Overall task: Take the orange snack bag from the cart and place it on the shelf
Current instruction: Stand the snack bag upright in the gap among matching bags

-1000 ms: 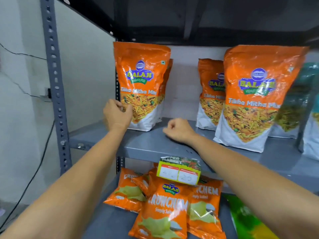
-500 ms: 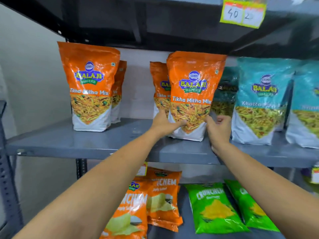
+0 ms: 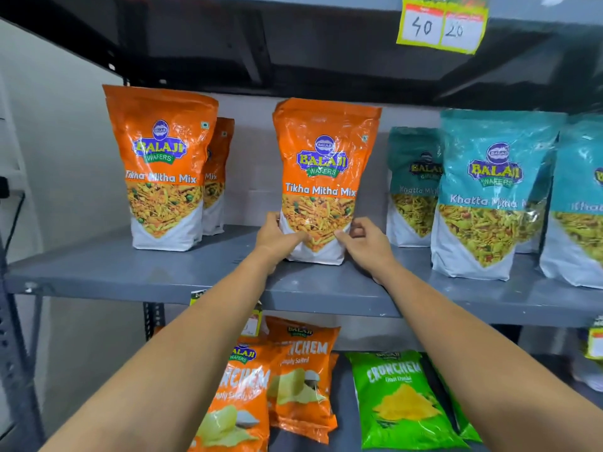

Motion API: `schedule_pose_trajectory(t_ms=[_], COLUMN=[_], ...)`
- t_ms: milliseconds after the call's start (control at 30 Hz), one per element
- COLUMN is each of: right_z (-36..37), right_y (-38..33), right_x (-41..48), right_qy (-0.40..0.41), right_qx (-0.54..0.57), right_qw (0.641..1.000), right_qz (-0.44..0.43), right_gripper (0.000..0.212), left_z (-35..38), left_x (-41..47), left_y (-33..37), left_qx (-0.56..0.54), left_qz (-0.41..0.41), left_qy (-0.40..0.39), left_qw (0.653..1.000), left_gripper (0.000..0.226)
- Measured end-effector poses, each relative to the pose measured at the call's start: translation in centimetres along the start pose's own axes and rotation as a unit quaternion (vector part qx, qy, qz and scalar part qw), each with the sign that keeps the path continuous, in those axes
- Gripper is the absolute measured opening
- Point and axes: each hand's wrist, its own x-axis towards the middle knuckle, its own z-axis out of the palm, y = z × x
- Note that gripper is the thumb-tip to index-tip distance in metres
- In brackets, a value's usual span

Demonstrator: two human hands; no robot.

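Orange snack bag [image 3: 323,177] stands upright on grey shelf [image 3: 202,275], mid-depth, set back from the front edge. Left hand [image 3: 277,238] and right hand [image 3: 367,244] both grip its white lower corners, thumbs on the front. Open shelf room on both sides: gap to the left orange bag [image 3: 161,164], narrower gap to the teal bags [image 3: 492,194]. Print reads "Balaji Wafers, Tikha Mitha Mix"; teal ones "Khatta Mitha". Price tag [image 3: 442,22] overhead reads 40, 20.

Glossy, crinkled orange plastic snack bag [image 3: 321,177] between my hands; matt grey painted metal shelf [image 3: 130,272]; paper price tag [image 3: 441,24].
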Motion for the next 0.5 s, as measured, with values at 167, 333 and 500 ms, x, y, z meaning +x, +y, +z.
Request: schedule_pose_trajectory(t_ms=[167, 333, 500], right_z=[-0.1, -0.4, -1.8], right_y=[-0.2, -1.1, -4.6], right_x=[-0.4, -1.0, -1.4], right_qy=[-0.005, -0.018, 0.068], right_qx=[-0.013, -0.059, -0.27], right_qw=[1.0, 0.998, 0.948], right_qz=[-0.015, -0.005, -0.151], right_gripper=[0.03, 0.043, 0.067], left_z=[0.0, 0.2, -3.2], left_x=[-0.3, -0.7, -0.4], left_y=[0.1, 0.3, 3.4], left_qx=[0.002, 0.019, 0.397], left_qz=[0.005, 0.0, 0.259], left_qy=[0.004, 0.004, 0.079], left_qw=[1.0, 1.0, 0.877], left_gripper=[0.053, 0.056, 0.098])
